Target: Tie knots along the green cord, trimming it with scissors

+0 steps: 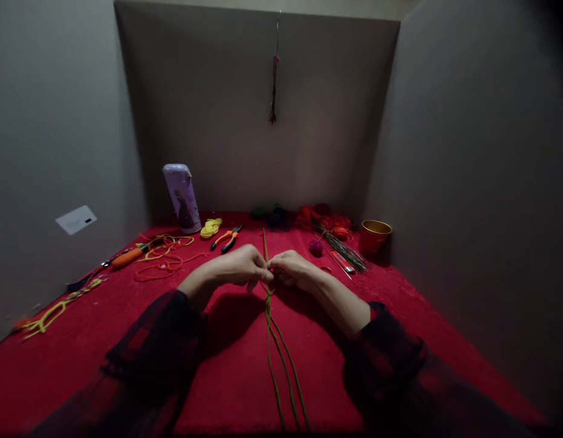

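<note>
My left hand [244, 266] and my right hand [296, 269] meet over the middle of the red cloth, fingertips pinched close together. Both are closed on a green cord [269, 304], though the exact grip is hidden by the fingers. Below the hands the cord has a small knot or loop, and several loose strands run down toward the front edge. A thin, straight yellowish-green length [265, 242] extends away from the fingers toward the back.
Pliers [227, 238], yellow yarn [211, 228] and a purple case [182, 198] stand or lie back left. Tangled cords [165, 258] and an orange-handled tool [127, 257] lie left. Back right hold red yarn [340, 222], thin sticks [342, 246] and a red cup [374, 238].
</note>
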Action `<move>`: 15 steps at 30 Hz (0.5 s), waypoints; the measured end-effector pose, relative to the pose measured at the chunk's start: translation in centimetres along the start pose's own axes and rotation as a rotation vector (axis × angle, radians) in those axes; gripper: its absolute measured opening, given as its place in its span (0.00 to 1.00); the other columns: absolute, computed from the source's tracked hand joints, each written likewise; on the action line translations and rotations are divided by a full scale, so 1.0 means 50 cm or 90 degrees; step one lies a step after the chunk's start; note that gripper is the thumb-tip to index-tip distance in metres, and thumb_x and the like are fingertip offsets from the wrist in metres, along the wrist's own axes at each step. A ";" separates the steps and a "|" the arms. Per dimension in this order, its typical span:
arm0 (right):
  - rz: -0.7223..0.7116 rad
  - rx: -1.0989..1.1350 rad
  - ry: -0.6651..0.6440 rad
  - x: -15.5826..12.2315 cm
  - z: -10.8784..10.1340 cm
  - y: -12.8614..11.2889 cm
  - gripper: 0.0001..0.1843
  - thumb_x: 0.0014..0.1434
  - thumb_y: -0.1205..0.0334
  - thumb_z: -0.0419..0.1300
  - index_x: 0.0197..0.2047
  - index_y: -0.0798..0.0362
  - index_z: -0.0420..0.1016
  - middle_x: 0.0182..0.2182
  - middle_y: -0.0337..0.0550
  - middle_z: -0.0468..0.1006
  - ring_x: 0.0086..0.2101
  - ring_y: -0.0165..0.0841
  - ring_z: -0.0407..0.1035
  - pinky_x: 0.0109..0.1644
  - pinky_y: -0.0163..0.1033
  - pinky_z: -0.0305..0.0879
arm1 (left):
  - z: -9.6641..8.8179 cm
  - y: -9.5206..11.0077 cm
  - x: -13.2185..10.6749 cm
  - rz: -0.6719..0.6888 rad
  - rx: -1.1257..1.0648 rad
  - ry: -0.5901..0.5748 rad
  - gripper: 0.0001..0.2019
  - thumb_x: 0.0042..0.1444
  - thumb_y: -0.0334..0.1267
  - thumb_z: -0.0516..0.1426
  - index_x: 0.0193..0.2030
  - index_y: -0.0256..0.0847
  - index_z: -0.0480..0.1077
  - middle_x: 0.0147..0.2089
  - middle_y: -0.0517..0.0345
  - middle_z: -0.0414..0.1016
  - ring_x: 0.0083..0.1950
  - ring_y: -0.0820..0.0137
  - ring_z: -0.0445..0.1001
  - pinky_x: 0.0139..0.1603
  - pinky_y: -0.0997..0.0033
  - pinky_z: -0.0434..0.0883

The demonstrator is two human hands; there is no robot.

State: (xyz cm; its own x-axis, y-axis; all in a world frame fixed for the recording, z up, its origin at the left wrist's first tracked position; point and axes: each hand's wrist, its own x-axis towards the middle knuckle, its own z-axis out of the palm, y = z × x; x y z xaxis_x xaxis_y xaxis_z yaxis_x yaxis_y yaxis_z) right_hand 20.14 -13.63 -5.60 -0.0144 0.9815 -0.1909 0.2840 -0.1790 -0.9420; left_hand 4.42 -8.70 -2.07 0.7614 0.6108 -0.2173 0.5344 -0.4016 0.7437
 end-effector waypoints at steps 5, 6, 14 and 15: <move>-0.071 0.029 -0.033 0.009 -0.001 0.026 0.10 0.51 0.61 0.57 0.23 0.56 0.63 0.14 0.29 0.54 0.15 0.21 0.44 0.18 0.31 0.38 | 0.000 0.002 0.012 -0.064 -0.197 0.249 0.10 0.53 0.35 0.53 0.24 0.35 0.68 0.10 0.65 0.58 0.11 0.80 0.51 0.16 0.77 0.47; -0.082 0.024 -0.033 0.009 -0.001 0.027 0.11 0.51 0.59 0.58 0.23 0.56 0.64 0.14 0.29 0.54 0.15 0.21 0.44 0.18 0.31 0.38 | 0.010 0.000 0.017 -0.070 -0.215 0.230 0.10 0.54 0.33 0.53 0.23 0.35 0.67 0.10 0.65 0.57 0.12 0.79 0.52 0.16 0.77 0.47; -0.119 -0.011 -0.048 0.007 -0.004 0.039 0.20 0.50 0.46 0.59 0.25 0.56 0.64 0.16 0.29 0.54 0.16 0.20 0.43 0.17 0.30 0.38 | 0.049 -0.023 0.039 -0.080 -0.188 0.168 0.14 0.51 0.33 0.54 0.16 0.36 0.63 0.11 0.66 0.54 0.13 0.80 0.48 0.17 0.75 0.44; -0.117 -0.024 -0.038 0.009 -0.004 0.043 0.20 0.50 0.46 0.59 0.24 0.55 0.63 0.16 0.29 0.53 0.16 0.20 0.43 0.17 0.30 0.38 | 0.045 -0.025 0.040 -0.083 -0.178 0.185 0.13 0.50 0.33 0.55 0.16 0.35 0.64 0.11 0.67 0.53 0.14 0.80 0.47 0.18 0.75 0.44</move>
State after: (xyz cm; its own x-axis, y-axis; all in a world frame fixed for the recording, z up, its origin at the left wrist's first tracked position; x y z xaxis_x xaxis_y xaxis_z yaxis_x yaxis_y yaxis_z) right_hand 20.93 -13.53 -7.64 -0.1262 0.9914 -0.0335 0.3076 0.0070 -0.9515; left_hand 6.10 -8.48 -4.86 0.5376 0.8274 -0.1627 0.4686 -0.1328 0.8734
